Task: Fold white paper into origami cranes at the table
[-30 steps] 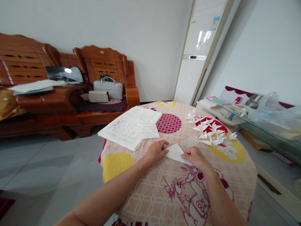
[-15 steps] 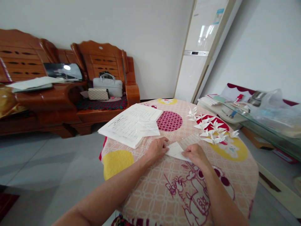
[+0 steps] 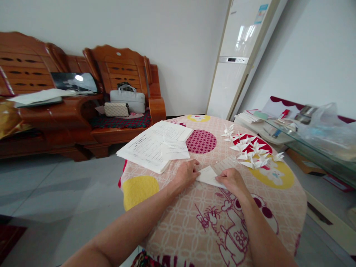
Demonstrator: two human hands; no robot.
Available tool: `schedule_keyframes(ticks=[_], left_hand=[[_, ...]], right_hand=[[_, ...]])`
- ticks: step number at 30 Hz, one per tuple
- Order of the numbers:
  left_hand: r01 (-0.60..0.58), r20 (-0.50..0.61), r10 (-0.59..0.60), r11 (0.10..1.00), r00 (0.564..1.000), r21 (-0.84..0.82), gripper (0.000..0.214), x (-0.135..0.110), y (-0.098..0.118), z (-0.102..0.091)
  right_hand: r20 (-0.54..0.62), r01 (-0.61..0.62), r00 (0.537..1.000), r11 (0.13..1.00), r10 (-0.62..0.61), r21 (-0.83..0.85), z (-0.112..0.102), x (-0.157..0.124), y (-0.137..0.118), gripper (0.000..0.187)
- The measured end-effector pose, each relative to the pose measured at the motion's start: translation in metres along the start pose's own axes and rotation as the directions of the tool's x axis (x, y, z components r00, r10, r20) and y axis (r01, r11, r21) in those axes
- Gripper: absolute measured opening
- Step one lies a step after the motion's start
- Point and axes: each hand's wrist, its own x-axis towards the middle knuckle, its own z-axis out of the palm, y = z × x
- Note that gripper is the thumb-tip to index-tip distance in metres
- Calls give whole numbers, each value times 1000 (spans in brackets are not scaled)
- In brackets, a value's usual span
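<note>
A partly folded sheet of paper lies on the cloth-covered round table between my hands. Its near part is a white folded flap, and a duller single layer reaches away to the right. My left hand has its fingers curled at the paper's left end. At the right edge, my right hand pinches the paper between thumb and fingers. Several folded white paper cranes stand beyond my right hand. A stack of printed sheets with a small cut piece of paper on top lies beyond my left hand.
To the right stands a glass-topped side table with a plastic bag and papers on it. Behind the table is a tall white air conditioner. A wooden chair at the left holds a grey bag.
The camera view has shifted very slightly. Both hands stay on the folded paper in almost the same pose.
</note>
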Motion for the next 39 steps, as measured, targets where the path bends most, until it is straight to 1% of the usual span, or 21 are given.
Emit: schedule_keyframes(ticks=[7, 13, 23, 25, 27, 29, 31, 32, 33, 34, 35, 39], left_hand=[[-2, -10, 1, 1000, 1000, -6, 36, 2, -2, 3], [5, 0, -5, 1000, 1000, 5, 37, 3, -2, 2], [-17, 11, 17, 1000, 1000, 18, 35, 2, -3, 4], [-62, 4, 62, 997, 998, 48, 36, 1, -4, 4], [-178, -9, 179, 982, 984, 69, 38, 2, -3, 4], [-334, 8, 334, 941, 942, 58, 39, 2, -3, 6], [-468, 90, 464, 884, 881, 17, 38, 4, -3, 8], [-513, 138, 507, 859, 851, 2, 37, 4, -3, 8], [-545, 183, 536, 838, 824, -1, 36, 5, -3, 9], [-565, 217, 550, 825, 807, 8, 35, 5, -3, 10], [-570, 235, 549, 821, 802, 27, 34, 5, -3, 10], [-536, 235, 503, 838, 832, 105, 32, 1, 0, 8]], right_hand=[[-18, 16, 1000, 1000, -16, 0, 0, -1, 0, 22], [-19, -13, 1000, 1000, 13, -4, -1, -1, -2, 21], [8, -12, 1000, 1000, 12, -1, 0, 1, 0, 20], [6, -10, 1000, 1000, 10, -3, 0, 1, 0, 21], [-3, -10, 1000, 1000, 10, 0, 0, 0, -1, 20], [-10, -15, 1000, 1000, 15, 6, 0, 0, -1, 19], [-10, -22, 1000, 1000, 22, 11, 1, 0, -2, 18], [-11, -21, 1000, 1000, 22, 9, 1, 0, -2, 18], [-12, -19, 1000, 1000, 19, 7, 1, 1, -2, 18], [-12, -15, 1000, 1000, 15, 4, 1, 1, -2, 19], [-10, -11, 1000, 1000, 11, 3, 0, 1, -2, 19], [20, 3, 1000, 998, -4, 62, -3, 1, 4, 13]])
